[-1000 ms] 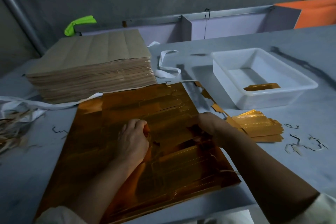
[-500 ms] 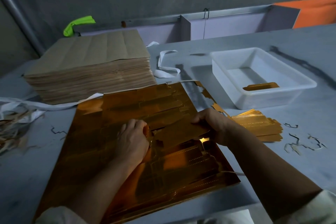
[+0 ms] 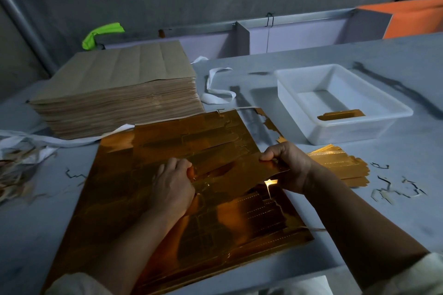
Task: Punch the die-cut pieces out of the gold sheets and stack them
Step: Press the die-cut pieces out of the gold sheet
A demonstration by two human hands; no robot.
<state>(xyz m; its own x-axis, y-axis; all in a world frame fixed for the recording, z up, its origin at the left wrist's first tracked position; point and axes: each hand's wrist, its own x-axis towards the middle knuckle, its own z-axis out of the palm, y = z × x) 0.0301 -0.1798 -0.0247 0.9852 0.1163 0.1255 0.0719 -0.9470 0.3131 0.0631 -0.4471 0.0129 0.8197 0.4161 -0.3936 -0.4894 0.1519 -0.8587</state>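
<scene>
A long gold piece (image 3: 239,170) is partly lifted off the gold sheets (image 3: 148,218). Its right end is up in the air. Its left end is down low on the sheets.

The right hand (image 3: 290,167) pinches the right end of the gold piece, with the thumb on top and the fingers curled under. The left hand (image 3: 172,187) is curled up, knuckles on top, with its fingertips down at the left end of the piece. I cannot tell if it pinches the piece or just pushes down there.

The gold sheets lie flat on the table (image 3: 395,227), in the middle and near the person. Just right of the sheets, behind the right hand, is a pile of gold pieces (image 3: 340,165). Farther off on the right sits a white tray (image 3: 347,133) with one more gold strip (image 3: 340,115) lying in it.

Little scraps (image 3: 398,189) lie on the table to the right of the pile. On the far left is a big stack of brown paper (image 3: 119,93), touching the far edge of the gold sheets. A white ribbon (image 3: 217,88) curls between the brown stack and the tray. More scraps (image 3: 14,175) lie at the left edge. Far off are a green thing (image 3: 100,33) and an orange thing (image 3: 414,17).
</scene>
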